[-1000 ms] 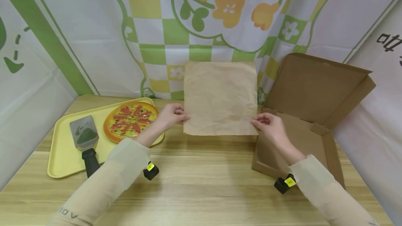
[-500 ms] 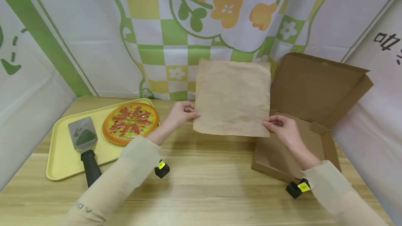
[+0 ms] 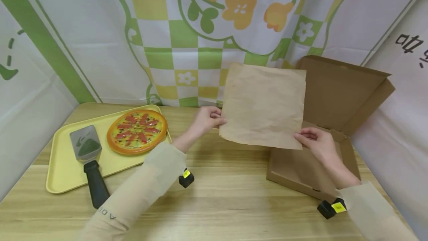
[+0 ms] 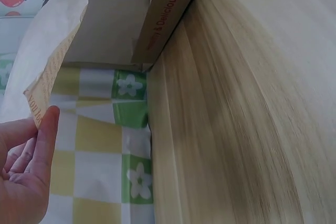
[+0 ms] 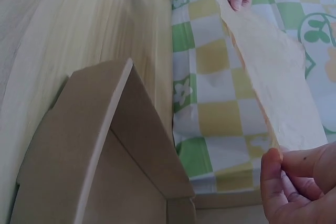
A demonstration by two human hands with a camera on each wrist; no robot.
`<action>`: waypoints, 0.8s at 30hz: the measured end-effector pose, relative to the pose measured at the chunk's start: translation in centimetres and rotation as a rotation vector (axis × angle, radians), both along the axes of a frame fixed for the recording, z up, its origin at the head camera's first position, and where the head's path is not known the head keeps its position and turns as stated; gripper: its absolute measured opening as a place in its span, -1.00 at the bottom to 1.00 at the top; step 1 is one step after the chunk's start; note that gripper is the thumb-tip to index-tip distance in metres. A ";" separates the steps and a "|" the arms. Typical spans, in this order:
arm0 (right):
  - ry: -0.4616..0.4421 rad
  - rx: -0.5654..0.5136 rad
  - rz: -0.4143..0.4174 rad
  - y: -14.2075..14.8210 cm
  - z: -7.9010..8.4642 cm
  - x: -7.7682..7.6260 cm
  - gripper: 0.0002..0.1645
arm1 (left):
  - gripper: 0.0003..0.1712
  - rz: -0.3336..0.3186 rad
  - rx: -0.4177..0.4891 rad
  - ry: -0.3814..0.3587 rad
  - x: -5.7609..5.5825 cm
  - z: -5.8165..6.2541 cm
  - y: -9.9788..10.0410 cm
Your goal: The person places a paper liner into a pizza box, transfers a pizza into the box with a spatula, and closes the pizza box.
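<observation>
A square sheet of brown paper (image 3: 264, 105) is held up above the table between my two hands. My left hand (image 3: 208, 119) pinches its lower left corner between thumb and fingers. At the lower right corner, my right hand (image 3: 317, 142) pinches it the same way. The sheet's right side overlaps the open cardboard pizza box (image 3: 301, 172) in the head view. In the left wrist view, print shows on the underside of the paper (image 4: 52, 66). From the right wrist, the box wall (image 5: 79, 129) stands below the paper's near corner.
A yellow tray (image 3: 63, 170) at the left carries a pizza (image 3: 137, 131) and a spatula (image 3: 85, 144) whose black handle sticks out over the tray's front edge. The box lid (image 3: 341, 92) stands raised at the right back, near the checkered curtain (image 3: 184, 58).
Both hands have moved to the right with the paper, which now tilts slightly and overlaps more of the pizza box. The box, tray, pizza and spatula have stayed in place.
</observation>
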State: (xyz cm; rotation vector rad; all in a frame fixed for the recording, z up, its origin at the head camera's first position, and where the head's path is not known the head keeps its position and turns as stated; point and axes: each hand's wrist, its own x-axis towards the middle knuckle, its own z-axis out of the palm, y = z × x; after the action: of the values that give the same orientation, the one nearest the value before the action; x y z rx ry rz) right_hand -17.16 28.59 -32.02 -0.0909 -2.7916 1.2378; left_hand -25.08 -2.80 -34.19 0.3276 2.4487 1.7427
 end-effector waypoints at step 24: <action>0.021 -0.073 -0.089 5.7 -0.7 2.3 -0.72 | -0.65 -0.059 0.024 0.012 0.4 0.9 6.0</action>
State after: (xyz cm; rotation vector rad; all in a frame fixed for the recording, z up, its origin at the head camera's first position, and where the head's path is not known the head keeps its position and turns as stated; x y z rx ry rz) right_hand -14.89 34.25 -32.74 -0.2028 -2.6928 1.3111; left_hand -24.69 3.19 -33.27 0.4092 2.4028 1.7521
